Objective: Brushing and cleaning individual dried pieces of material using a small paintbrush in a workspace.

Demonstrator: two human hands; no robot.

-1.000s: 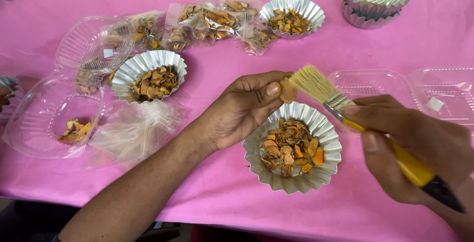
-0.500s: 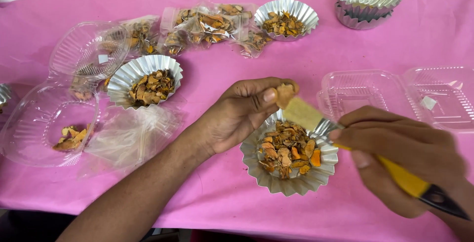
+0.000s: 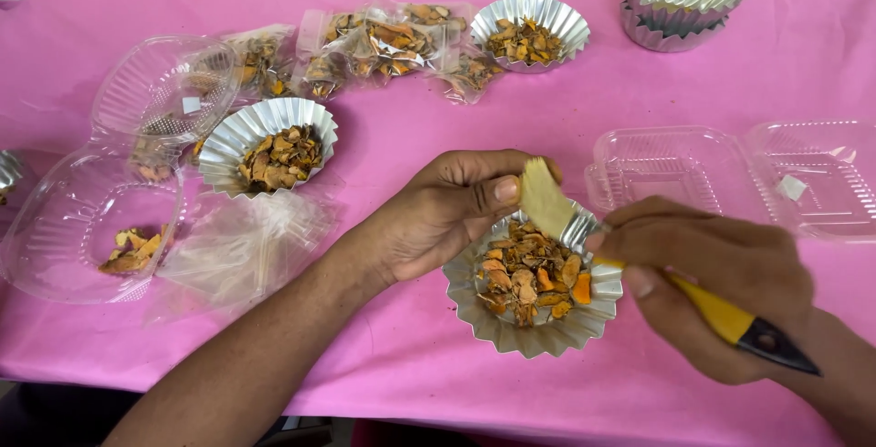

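Observation:
My left hand holds a small piece between thumb and fingers just above the rim of a fluted foil cup filled with dried orange-brown pieces. My right hand grips a yellow-handled brush; its pale bristles touch the piece at my left thumb. The cup sits on the pink tablecloth near the front edge.
Another filled foil cup stands at the left and a third at the back. Empty stacked foil cups are at the back right. Clear plastic clamshell boxes and small filled bags lie around.
The brush has swung down from above the cup until its bristles meet my left thumb. My left hand stays at the cup's rim.

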